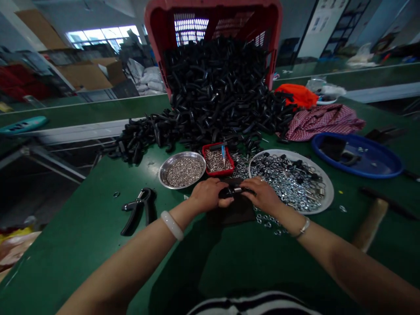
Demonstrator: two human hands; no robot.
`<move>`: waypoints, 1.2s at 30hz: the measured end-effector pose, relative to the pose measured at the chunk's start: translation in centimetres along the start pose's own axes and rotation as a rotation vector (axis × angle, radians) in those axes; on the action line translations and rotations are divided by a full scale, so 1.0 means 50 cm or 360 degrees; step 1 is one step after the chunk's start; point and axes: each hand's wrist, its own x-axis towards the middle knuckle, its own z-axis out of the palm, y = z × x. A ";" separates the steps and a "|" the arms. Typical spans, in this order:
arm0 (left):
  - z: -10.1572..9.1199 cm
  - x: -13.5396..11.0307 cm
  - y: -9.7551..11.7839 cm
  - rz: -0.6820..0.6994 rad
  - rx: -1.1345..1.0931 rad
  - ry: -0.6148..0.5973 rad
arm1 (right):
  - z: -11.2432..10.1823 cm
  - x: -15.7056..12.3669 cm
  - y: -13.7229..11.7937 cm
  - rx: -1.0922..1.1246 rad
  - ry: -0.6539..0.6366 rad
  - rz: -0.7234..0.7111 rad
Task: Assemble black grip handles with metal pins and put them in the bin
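My left hand is closed around one end of a black hand exerciser with a metal spring. The fingers of my right hand grip its other end. Both hands hold it just above a dark square pad. To the left, an assembled hand exerciser with two black handles lies on the green table. Beyond my hands stand a steel bowl of small metal pins and a red tray with more pins and a blue-handled screwdriver.
A white tray of metal parts sits beside my right hand. Behind, a red crate spills black handles over the table. A blue tray, a wooden-handled hammer and a checked cloth lie at right.
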 end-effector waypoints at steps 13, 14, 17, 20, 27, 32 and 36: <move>-0.033 0.071 -0.074 -0.0449 -0.1070 -0.0958 | -0.030 0.092 0.025 0.0316 -0.0628 0.0115; -0.023 0.070 -0.076 -0.0503 -0.1027 -0.0892 | -0.024 0.099 0.026 0.0282 -0.0651 0.0147; 0.001 0.058 -0.070 -0.0601 -0.0681 -0.0636 | -0.011 0.117 0.032 0.0287 -0.0748 0.0237; 0.022 0.035 -0.053 -0.0706 -0.0390 -0.0282 | -0.006 0.122 0.033 0.0298 -0.0809 0.0363; 0.067 -0.003 -0.032 -0.0644 -0.0279 0.0359 | -0.019 0.148 0.025 0.0113 -0.0858 0.0454; 0.071 0.003 -0.049 -0.0447 -0.0404 0.0309 | -0.005 0.256 0.023 -0.0132 -0.0360 0.0626; 0.065 0.005 -0.057 -0.0407 -0.0455 0.0222 | 0.041 0.340 0.016 -0.0237 -0.0241 0.0761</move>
